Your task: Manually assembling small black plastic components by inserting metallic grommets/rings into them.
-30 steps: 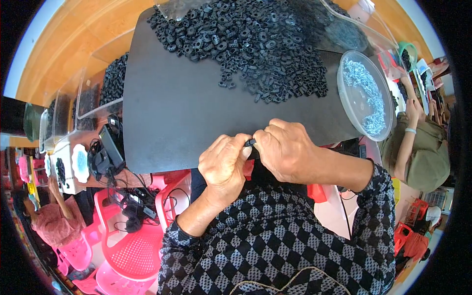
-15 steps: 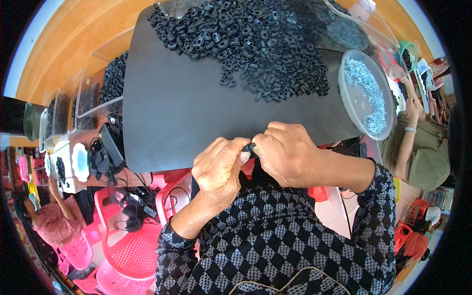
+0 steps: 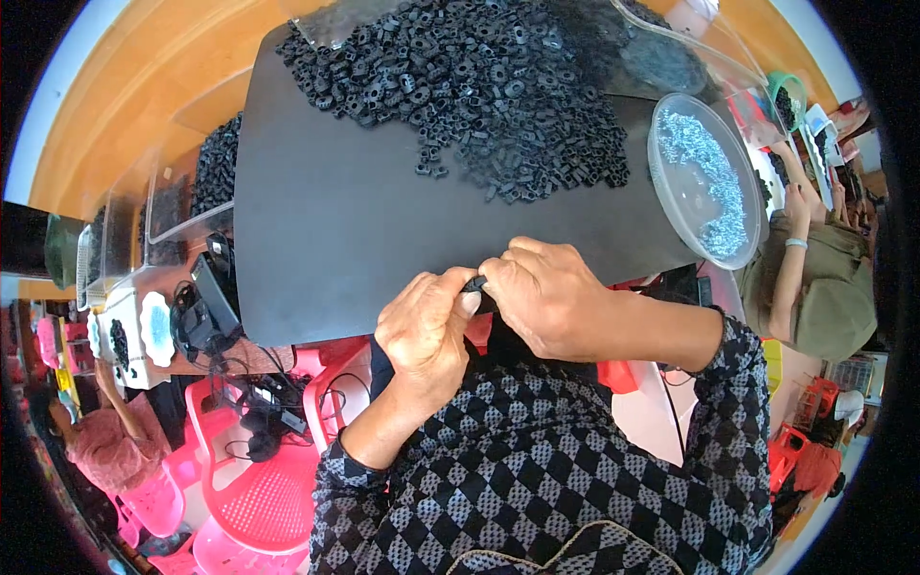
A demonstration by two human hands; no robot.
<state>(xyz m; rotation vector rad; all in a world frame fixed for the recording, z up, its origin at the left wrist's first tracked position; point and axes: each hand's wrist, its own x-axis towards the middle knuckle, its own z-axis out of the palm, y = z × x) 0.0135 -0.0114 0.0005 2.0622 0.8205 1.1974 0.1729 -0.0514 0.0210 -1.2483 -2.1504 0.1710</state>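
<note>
Just over the near edge of the dark tabletop [image 3: 364, 240], my two hands meet at a small black plastic part [image 3: 475, 284]. My left hand [image 3: 426, 326] pinches it between thumb and fingers. From the other side, my right hand [image 3: 541, 292] is closed on it as well, its fingertips covering much of the part. Farther back lies a wide heap of small black plastic parts [image 3: 460, 86], some ring-shaped and some blocky. To the right, a round clear tray [image 3: 676, 196] holds many tiny shiny silvery-blue pieces [image 3: 714, 163].
Clear bins of black parts [image 3: 218, 163] stand at the left. A black box with cables [image 3: 213, 297] sits beside the table's left edge, above a pink chair [image 3: 264, 489]. Co-workers sit on the left [image 3: 120, 446] and on the right [image 3: 791, 278].
The view has shifted slightly, so the heap and tray appear a little farther left. My hands keep their grip on the small black part, nearly unmoved.
</note>
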